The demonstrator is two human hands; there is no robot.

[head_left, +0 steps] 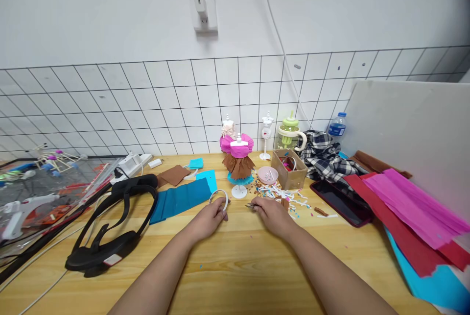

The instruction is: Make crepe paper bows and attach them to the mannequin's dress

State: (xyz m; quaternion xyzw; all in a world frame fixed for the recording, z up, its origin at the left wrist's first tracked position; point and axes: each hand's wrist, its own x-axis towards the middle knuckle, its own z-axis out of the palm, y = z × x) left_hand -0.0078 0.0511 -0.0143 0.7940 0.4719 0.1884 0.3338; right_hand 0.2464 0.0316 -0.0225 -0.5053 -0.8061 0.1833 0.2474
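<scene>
From where I stand, I can't read any writing. The bottle (337, 129) at the back right has a blue label with pale lettering too small to make out, and the white label (112, 259) on the black headset (127, 241) is just as unreadable.

The paper-dressed form (239, 164), pink over brown over blue, stands upright on its round white base on the wooden surface (220, 271), beyond the two hands and roughly midway between them. The left hand (209, 217) is nearly closed, thumb and fingers pinching a white ring (220, 190) that stands up from the grip, near the base. The right hand (273, 216) is curled shut around a small metal tool (249, 205), its tip pointing toward the left hand; the fingers cover the rest, so I can't tell what kind it is.

Just beyond the right hand lie white paper scraps (290, 197), a pink bowl (261, 178) of small white pieces and an open cardboard box (295, 181). Folded teal paper (185, 200) lies left of the left hand. A second dressed form (227, 130) is partly hidden behind the first. The clear bag (91, 178) at far left is cut off by the edge of view, and glare blurs its contents.
</scene>
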